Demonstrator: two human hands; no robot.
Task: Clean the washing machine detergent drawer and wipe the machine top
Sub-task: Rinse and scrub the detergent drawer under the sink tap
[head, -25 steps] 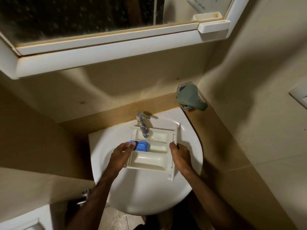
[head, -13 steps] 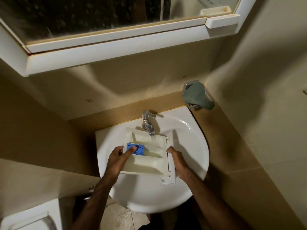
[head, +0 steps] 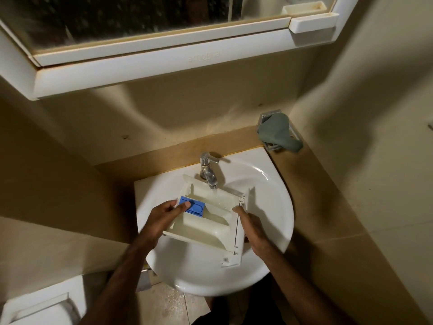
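A white detergent drawer [head: 206,227] with a blue insert [head: 194,206] is held tilted over the white corner sink [head: 269,207]. Water runs from the chrome tap [head: 209,172] into the drawer's far compartment. My left hand [head: 161,215] grips the drawer's left side, thumb resting on the blue insert. My right hand [head: 249,227] holds the right side, along the drawer's front panel. The washing machine is out of view.
A green cloth [head: 277,132] hangs on a chrome holder in the wall corner right of the sink. A white mirror cabinet [head: 164,64] overhangs the sink. A white toilet tank [head: 42,301] sits at lower left. Tiled walls close in on both sides.
The drawer has tilted, its near end raised and turned toward me, and it has shifted so the water stream falls into the far compartment. Both hands kept their grip.
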